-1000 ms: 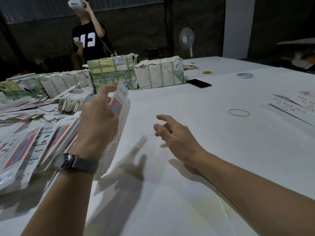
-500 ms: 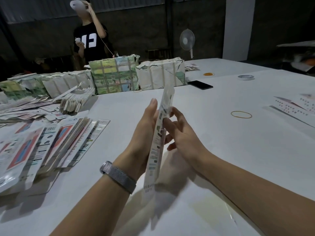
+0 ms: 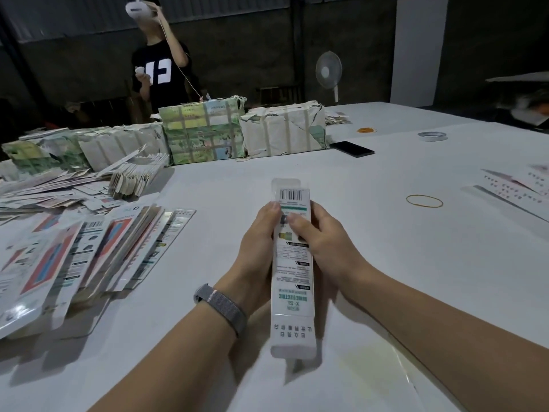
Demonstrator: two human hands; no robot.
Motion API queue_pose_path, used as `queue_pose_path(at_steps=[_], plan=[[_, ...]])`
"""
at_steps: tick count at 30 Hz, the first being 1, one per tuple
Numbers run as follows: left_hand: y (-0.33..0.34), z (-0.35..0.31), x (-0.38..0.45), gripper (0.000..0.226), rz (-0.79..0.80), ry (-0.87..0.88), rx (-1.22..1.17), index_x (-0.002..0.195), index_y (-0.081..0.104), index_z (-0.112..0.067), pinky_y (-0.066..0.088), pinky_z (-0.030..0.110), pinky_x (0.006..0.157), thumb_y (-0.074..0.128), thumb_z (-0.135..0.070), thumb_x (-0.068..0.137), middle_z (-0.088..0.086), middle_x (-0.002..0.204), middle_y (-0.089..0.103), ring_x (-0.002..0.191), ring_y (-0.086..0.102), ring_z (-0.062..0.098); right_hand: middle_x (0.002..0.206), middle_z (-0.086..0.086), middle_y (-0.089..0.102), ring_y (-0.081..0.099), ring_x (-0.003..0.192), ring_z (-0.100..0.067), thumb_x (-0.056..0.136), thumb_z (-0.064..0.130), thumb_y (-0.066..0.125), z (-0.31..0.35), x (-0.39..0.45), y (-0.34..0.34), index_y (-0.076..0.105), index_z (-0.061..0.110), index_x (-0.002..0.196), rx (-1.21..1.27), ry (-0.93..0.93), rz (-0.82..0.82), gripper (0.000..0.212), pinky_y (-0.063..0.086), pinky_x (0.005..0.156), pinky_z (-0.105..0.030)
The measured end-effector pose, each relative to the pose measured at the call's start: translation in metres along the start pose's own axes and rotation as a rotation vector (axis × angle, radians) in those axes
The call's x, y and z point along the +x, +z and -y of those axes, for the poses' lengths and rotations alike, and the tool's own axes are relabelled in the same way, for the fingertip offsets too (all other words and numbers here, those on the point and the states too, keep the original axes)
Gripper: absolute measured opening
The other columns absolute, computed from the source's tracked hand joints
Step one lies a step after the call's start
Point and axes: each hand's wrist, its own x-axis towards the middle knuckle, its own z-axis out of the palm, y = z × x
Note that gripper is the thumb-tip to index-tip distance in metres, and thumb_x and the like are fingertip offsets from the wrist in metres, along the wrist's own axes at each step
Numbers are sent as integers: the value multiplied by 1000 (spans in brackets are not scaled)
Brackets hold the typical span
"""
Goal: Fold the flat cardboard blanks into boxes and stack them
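Note:
A long, narrow white cardboard blank [image 3: 292,281] with a barcode and green print is held above the white table [image 3: 386,263], its printed face up. My left hand [image 3: 258,251] grips its left edge, thumb on top near the barcode. My right hand [image 3: 322,242] grips its right edge, thumb pressing the face. A fanned pile of flat blanks [image 3: 89,257] with red and blue print lies to the left of my left arm. More loose blanks [image 3: 59,188] are heaped behind it.
Wrapped bundles [image 3: 202,132] stand in a row across the far side of the table. A phone [image 3: 352,148], a tape roll [image 3: 432,136] and a rubber band [image 3: 424,201] lie on the right half. Printed sheets [image 3: 517,185] sit at the right edge. A person [image 3: 160,63] stands behind the bundles.
My left hand brought one blank from the pile to the middle. My right hand joined it. The blank turned from edge-on to face up, held by both hands.

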Motion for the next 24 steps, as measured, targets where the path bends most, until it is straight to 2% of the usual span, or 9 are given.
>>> queue_pose_path(at_steps=[3, 6, 11, 15, 19, 21, 24], plan=[[2, 6, 5, 37, -35, 48, 36, 131, 55, -4, 57, 30, 58, 41, -28, 108, 15, 101, 69, 72, 70, 20, 106, 3, 75, 73, 96, -19, 88, 44, 59, 0, -1, -1, 64, 30, 118, -40, 9, -4, 33, 56, 93, -50], [-1, 9, 8, 30, -63, 110, 106, 127, 57, -8, 56, 26, 54, 43, -27, 108, 4, 88, 75, 69, 73, 17, 104, 5, 76, 73, 94, -17, 88, 45, 57, 2, -2, -2, 66, 31, 116, -61, -11, -8, 32, 56, 92, -49], [-4, 19, 14, 26, -118, 220, 251, 124, 56, -18, 58, 29, 66, 43, -34, 108, -5, 95, 76, 86, 76, 17, 104, 8, 75, 72, 94, -15, 88, 49, 54, 4, -3, -1, 66, 35, 118, -145, -53, -39, 35, 56, 90, -47], [-6, 22, 16, 24, -120, 238, 289, 122, 54, -19, 56, 23, 61, 43, -35, 107, -9, 92, 76, 81, 76, 13, 99, 5, 76, 72, 92, -17, 96, 40, 55, 4, -4, -3, 68, 30, 115, -161, -53, -57, 26, 56, 89, -48], [-7, 20, 14, 26, -71, 214, 257, 128, 49, -22, 56, 23, 57, 44, -37, 107, -7, 90, 78, 77, 76, 15, 102, 1, 76, 72, 95, -22, 101, 30, 55, 6, -4, -2, 67, 27, 115, -122, -46, -39, 19, 55, 91, -50], [-8, 19, 14, 30, -48, 204, 258, 135, 42, -27, 56, 23, 56, 43, -37, 107, -6, 90, 78, 75, 76, 15, 101, 1, 76, 73, 92, -21, 102, 25, 55, 7, -4, -2, 66, 30, 114, -87, -53, -20, 17, 57, 89, -47], [-10, 18, 15, 40, -41, 208, 262, 143, 30, -36, 57, 24, 58, 44, -38, 106, -7, 91, 78, 77, 76, 15, 101, 1, 77, 75, 87, -21, 102, 21, 56, 10, -5, -3, 63, 32, 119, -18, -57, 29, 22, 61, 77, -35]])
